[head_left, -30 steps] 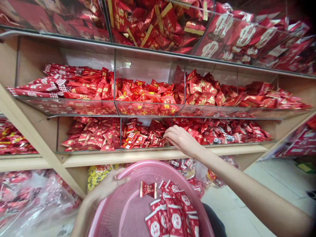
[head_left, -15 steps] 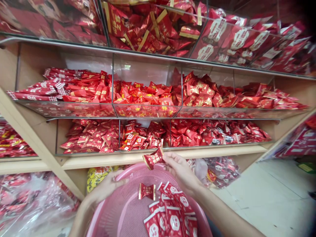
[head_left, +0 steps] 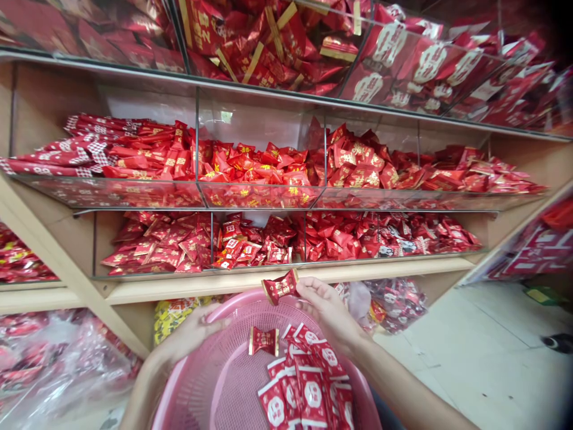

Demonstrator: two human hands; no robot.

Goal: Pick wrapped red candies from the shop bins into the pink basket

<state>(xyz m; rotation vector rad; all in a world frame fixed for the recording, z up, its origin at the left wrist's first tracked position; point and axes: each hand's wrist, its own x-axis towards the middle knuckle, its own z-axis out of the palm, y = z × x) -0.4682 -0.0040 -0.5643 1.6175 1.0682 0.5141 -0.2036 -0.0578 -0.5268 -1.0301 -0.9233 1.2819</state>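
Observation:
A pink perforated basket (head_left: pixel 179 388) is at the bottom centre, its left rim gripped by my left hand (head_left: pixel 194 331). My right hand (head_left: pixel 324 307) pinches a red packet with gold ends (head_left: pixel 280 286) above the basket's far rim. Inside the basket lies another red and gold packet (head_left: pixel 264 341), apart from a pile of red packets with white round labels (head_left: pixel 312 394) on the right side. Part of my left hand's grip is hidden behind the rim.
Ahead, a wooden shelf edge (head_left: pixel 179 288) runs below divided clear bins full of red packets (head_left: pixel 165 242). More bins rise above. Clear plastic bags (head_left: pixel 67 370) lie at lower left, and bagged red packets (head_left: pixel 396 304) sit right of my right hand. Pale floor tiles (head_left: pixel 465 352) show at right.
The view has shifted slightly, so the shelves appear a little further left and higher. Both hands keep their holds, and the packet stays above the basket's far rim.

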